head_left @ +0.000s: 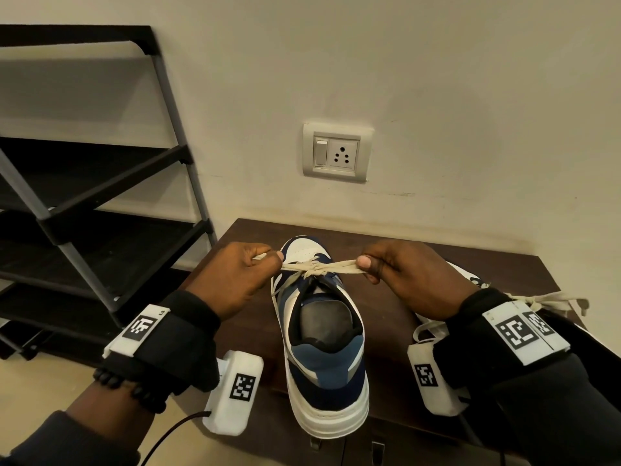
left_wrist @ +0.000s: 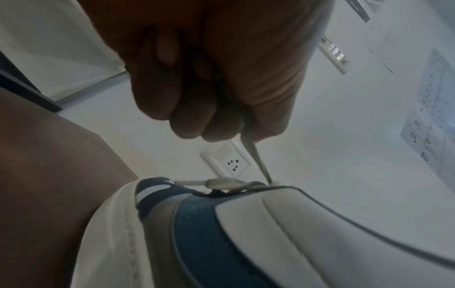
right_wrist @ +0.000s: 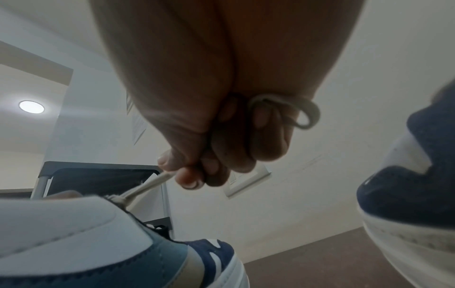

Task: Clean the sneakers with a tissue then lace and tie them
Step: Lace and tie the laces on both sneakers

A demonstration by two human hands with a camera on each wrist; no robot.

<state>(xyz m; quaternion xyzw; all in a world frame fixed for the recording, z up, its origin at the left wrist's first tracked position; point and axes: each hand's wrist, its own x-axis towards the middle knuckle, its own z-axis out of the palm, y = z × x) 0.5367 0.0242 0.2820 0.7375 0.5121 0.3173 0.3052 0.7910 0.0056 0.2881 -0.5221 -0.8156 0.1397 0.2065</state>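
Sneaker [head_left: 324,334], cabinet top's [head_left: 396,297] front edge: laced; left hand [head_left: 232,277] and right hand [head_left: 408,277] pinch lace [head_left: 317,266] ends, tightening knot. Second sneaker [head_left: 470,274], right edge: seemingly tied. Task nearly complete.

sneaker [head_left: 322,334] on table [head_left: 420,260], second sneaker [head_left: 470,280] right, rack [head_left: 84,213] left

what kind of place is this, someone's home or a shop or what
Most likely a room in a home, perhaps an entryway. A black tiered shoe rack stands against a plain painted wall with a switch and socket plate, and the sneaker sits on a low dark wooden cabinet.
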